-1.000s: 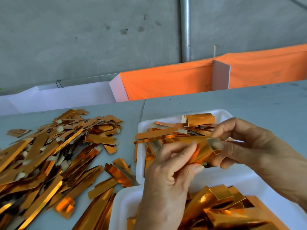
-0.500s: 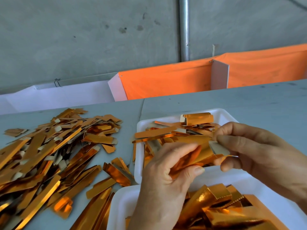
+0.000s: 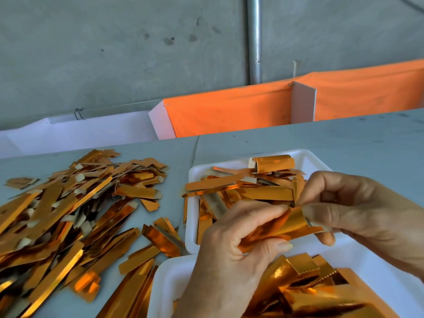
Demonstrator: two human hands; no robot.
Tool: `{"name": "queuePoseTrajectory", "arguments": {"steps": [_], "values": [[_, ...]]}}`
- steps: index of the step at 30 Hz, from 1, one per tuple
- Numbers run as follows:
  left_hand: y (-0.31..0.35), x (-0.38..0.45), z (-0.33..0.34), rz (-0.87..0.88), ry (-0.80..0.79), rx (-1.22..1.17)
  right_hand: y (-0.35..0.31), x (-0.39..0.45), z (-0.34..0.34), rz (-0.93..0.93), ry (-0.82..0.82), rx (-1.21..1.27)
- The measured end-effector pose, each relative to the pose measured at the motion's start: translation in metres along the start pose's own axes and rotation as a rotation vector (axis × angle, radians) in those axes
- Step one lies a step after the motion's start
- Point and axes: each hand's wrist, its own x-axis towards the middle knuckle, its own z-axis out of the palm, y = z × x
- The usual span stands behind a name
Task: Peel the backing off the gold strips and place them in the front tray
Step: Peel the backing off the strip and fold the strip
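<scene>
Gold strip [image 3: 286, 228] pinched between both hands above the white trays.

Left hand [image 3: 231, 253] grips its near end; right hand [image 3: 353, 210] pinches the curled far end. It looks thin, light and easily creased, so peeling is best started at that corner.

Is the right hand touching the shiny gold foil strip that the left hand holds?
Touching. The head view shows the right hand pinching the gold foil strip's end.
</scene>
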Motion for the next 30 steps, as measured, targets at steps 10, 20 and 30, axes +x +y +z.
{"name": "queuePoseTrajectory", "arguments": {"steps": [10,20,30], "values": [[-0.005,0.001,-0.002,-0.069,0.074,-0.072,0.001,0.002,0.016,-0.111,0.046,0.053],[-0.007,0.001,-0.003,-0.053,0.101,-0.054,0.011,0.006,0.008,-0.103,0.006,0.048],[-0.005,0.0,0.0,0.019,0.098,0.088,0.005,0.005,0.011,-0.05,0.041,-0.031]]}}
